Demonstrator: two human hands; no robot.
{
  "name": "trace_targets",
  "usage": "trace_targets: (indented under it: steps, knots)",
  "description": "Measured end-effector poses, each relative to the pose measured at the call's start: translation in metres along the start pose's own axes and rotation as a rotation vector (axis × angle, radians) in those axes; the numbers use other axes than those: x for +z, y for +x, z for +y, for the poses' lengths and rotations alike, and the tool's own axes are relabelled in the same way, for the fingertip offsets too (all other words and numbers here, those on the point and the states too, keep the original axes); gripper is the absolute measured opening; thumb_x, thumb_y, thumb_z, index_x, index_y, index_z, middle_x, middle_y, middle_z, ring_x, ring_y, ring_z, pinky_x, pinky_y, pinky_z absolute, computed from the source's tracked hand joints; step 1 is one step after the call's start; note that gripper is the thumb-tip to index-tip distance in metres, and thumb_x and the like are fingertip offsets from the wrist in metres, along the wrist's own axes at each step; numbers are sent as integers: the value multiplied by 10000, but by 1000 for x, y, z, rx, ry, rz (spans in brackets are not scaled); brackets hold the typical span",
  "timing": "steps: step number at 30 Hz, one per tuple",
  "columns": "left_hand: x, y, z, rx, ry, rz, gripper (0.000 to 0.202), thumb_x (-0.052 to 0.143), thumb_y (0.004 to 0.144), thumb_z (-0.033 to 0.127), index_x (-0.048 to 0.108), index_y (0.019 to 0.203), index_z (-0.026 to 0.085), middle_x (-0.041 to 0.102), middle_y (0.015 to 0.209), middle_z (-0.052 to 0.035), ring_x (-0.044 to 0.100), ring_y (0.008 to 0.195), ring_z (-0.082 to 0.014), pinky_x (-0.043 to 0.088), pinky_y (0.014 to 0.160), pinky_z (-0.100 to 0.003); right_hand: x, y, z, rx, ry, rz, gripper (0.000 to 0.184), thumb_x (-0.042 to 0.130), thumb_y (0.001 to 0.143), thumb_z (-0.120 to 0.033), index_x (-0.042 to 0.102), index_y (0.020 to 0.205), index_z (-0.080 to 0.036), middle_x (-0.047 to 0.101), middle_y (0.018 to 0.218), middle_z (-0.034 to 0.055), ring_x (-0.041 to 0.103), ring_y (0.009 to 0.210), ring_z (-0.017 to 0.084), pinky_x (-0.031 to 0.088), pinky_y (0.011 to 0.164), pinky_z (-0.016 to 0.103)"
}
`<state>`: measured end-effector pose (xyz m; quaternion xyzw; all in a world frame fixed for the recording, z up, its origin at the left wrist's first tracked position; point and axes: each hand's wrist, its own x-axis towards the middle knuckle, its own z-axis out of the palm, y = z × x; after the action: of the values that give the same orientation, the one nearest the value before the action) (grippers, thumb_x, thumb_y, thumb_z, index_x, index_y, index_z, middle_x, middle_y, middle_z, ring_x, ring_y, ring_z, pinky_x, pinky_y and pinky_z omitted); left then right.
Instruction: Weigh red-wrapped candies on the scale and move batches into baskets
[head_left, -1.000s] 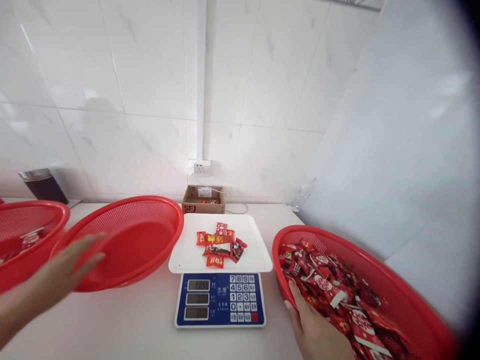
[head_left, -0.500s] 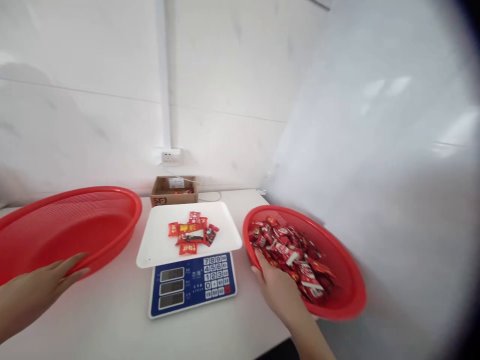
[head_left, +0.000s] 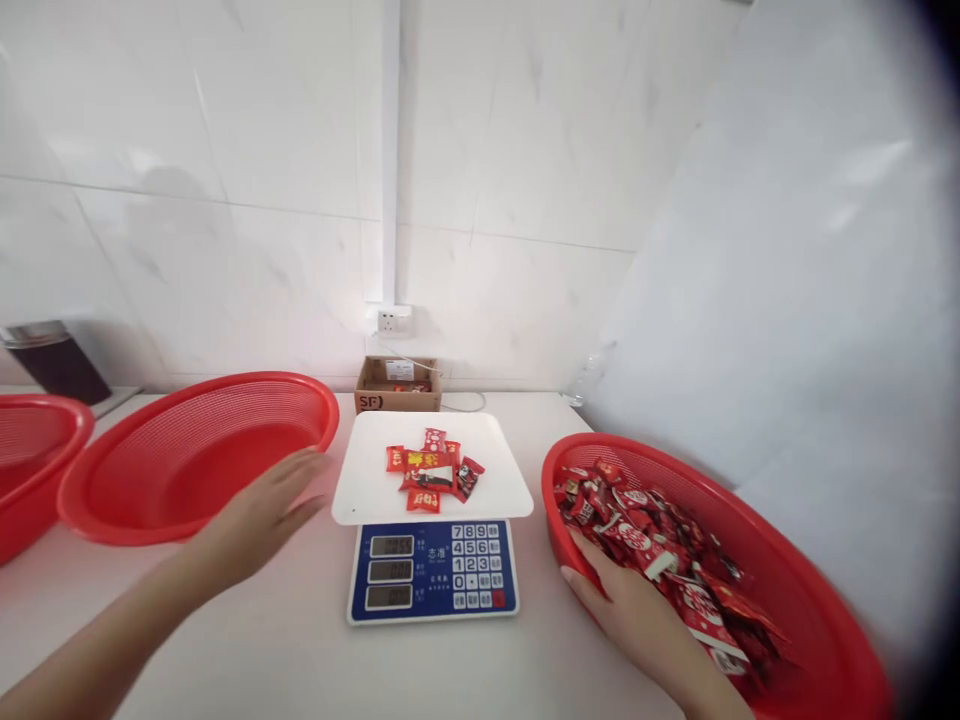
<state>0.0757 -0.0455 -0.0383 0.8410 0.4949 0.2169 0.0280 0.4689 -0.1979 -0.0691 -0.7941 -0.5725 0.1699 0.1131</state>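
Observation:
My left hand reaches forward with fingers stretched out and thumb apart. It holds nothing and lies across the near right rim of a red plastic basket; whether it touches the rim I cannot tell. At the right, my right hand grips the near left rim of another red basket, thumb outside. Many wrapped snacks, mostly red, fill that basket. Between the hands stands a blue and white digital scale. Several small red snack packets lie together on its white pan.
Behind the scale sits a cardboard box with a few packets inside, below a wall socket. A further red basket is cut off at the left edge. A dark object with a silvery top leans at the far left.
The view has turned left, so things appear farther right. My left hand has come off the left basket's rim and moved toward the scale. My right hand stays on its basket's rim.

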Motion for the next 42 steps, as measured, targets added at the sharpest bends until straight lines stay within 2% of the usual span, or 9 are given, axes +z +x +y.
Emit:
trace_targets:
  steps: [2, 5, 9, 13, 17, 19, 24, 31, 42]
  knots:
    - [8, 16, 25, 86, -42, -164, 467, 361, 905, 458, 499, 1304, 259, 498, 1392, -36, 424, 1301, -238, 377, 1055, -388, 4, 0, 4, -1, -6, -9, 612, 296, 890, -435, 361, 1422, -139, 617, 1237, 145, 598, 1101, 287, 437, 907, 384]
    - [25, 44, 51, 86, -75, -267, 455, 354, 900, 335, 471, 1327, 228, 484, 1403, -52, 401, 1318, -226, 348, 1076, -393, 5, -1, 5, -12, -19, 8, 605, 298, 893, -431, 369, 1420, -143, 652, 1182, 141, 629, 1049, 279, 457, 874, 370]
    - [51, 69, 59, 85, -78, -283, 479, 378, 867, 280, 467, 1326, 175, 489, 1394, -92, 385, 1328, -236, 332, 1086, -402, 3, -3, -2, 0, -62, 31, 560, 292, 908, -379, 403, 1400, -135, 673, 1136, 148, 633, 1038, 279, 461, 863, 365]
    - [74, 75, 57, 119, -90, -274, 541, 350, 882, 408, 441, 1344, 142, 447, 1420, -131, 306, 1367, -291, 317, 1082, -477, 3, -5, -12, 24, -54, 51, 551, 316, 916, -351, 375, 1412, -119, 666, 1132, 174, 623, 1053, 286, 444, 894, 387]
    - [87, 78, 48, 136, -117, -230, 522, 365, 874, 471, 459, 1337, 250, 468, 1413, -64, 319, 1362, -288, 381, 1041, -459, 6, -1, -12, 58, 43, 166, 648, 448, 864, -398, 293, 1453, -175, 297, 1504, 141, 263, 1379, 293, 303, 1056, 416]
    - [86, 78, 45, 131, -112, -242, 528, 370, 872, 471, 455, 1342, 245, 473, 1409, -70, 328, 1357, -290, 367, 1048, -465, 6, -1, -11, 89, 91, 166, 699, 479, 843, -414, 258, 1465, -183, 265, 1518, 132, 212, 1396, 294, 267, 1078, 432]
    - [68, 76, 49, 25, -74, -324, 550, 330, 882, 343, 369, 1400, 162, 387, 1462, -127, 301, 1371, -273, 279, 1100, -468, 7, -2, -9, 24, 93, 99, 579, 380, 886, -370, 374, 1413, -130, 547, 1325, 151, 532, 1194, 273, 396, 987, 408]
    - [58, 73, 53, 0, -90, -358, 583, 371, 851, 239, 309, 1431, 217, 396, 1465, -73, 356, 1347, -225, 308, 1097, -393, 14, -2, -2, -7, -46, 121, 566, 298, 906, -391, 393, 1405, -142, 514, 1359, 116, 547, 1183, 263, 448, 951, 397]
    - [60, 86, 60, -2, -100, -402, 667, 428, 794, 167, 277, 1440, 242, 445, 1429, -102, 457, 1273, -274, 401, 998, -425, 11, -4, -3, 7, -39, 101, 556, 306, 904, -397, 406, 1400, -167, 533, 1337, 103, 565, 1162, 265, 453, 946, 402]
